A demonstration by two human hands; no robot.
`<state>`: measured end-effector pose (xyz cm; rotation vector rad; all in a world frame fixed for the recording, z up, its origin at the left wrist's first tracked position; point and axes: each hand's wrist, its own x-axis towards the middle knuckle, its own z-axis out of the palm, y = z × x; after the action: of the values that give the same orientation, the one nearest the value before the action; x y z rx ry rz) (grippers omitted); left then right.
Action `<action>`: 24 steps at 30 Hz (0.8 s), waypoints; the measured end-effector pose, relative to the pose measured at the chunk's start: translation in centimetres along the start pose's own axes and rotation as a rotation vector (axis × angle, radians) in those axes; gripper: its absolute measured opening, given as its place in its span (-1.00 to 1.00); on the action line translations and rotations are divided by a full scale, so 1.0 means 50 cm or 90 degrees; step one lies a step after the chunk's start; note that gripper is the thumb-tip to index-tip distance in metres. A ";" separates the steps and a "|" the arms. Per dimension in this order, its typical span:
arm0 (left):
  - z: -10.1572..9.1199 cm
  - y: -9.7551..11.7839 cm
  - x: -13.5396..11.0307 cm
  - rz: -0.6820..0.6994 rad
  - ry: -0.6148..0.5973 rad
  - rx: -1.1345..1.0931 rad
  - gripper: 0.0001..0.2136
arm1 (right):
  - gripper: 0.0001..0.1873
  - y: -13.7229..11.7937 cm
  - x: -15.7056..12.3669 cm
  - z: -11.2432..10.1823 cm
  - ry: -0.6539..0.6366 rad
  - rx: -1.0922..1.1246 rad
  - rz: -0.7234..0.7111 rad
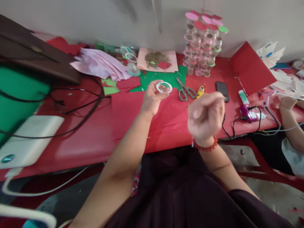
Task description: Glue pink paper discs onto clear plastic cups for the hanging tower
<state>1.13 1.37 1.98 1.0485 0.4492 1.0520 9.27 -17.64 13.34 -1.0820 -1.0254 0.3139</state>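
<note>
My left hand [152, 97] grips a small clear plastic cup [163, 87] by its side, with the whitish rim facing up, above red paper sheets [129, 109]. To the right, my right hand [206, 117] is raised over the table edge, wearing a red bead bracelet [206, 145]. Its fingers are curled in and blurred; anything between them is hidden. Beyond the hands lie grey-handled scissors [185, 90] with their blades nearly together and a yellow cutter [200, 91].
A stack of clear cups with coloured discs [201, 44] stands against the wall. A phone [222, 91], a glue stick [243, 97] and a purple device with cables [249, 113] lie right. A white power bank [30, 139] sits left. Another person's hand [287, 104] rests far right.
</note>
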 end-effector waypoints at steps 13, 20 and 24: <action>-0.005 0.000 -0.001 -0.006 -0.035 0.043 -0.40 | -0.80 0.252 0.151 -0.009 -0.374 -0.365 -0.140; -0.003 -0.002 -0.002 -0.037 -0.042 0.014 -0.58 | -0.75 0.258 0.147 -0.010 -0.404 -0.407 -0.147; -0.005 -0.007 -0.006 -0.057 -0.039 0.039 -0.61 | -0.75 0.267 0.125 -0.016 -0.428 -0.459 -0.157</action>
<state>0.97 1.22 1.49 1.1021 0.4762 0.9289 16.57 -7.57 5.35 -1.5100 -1.9505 0.0942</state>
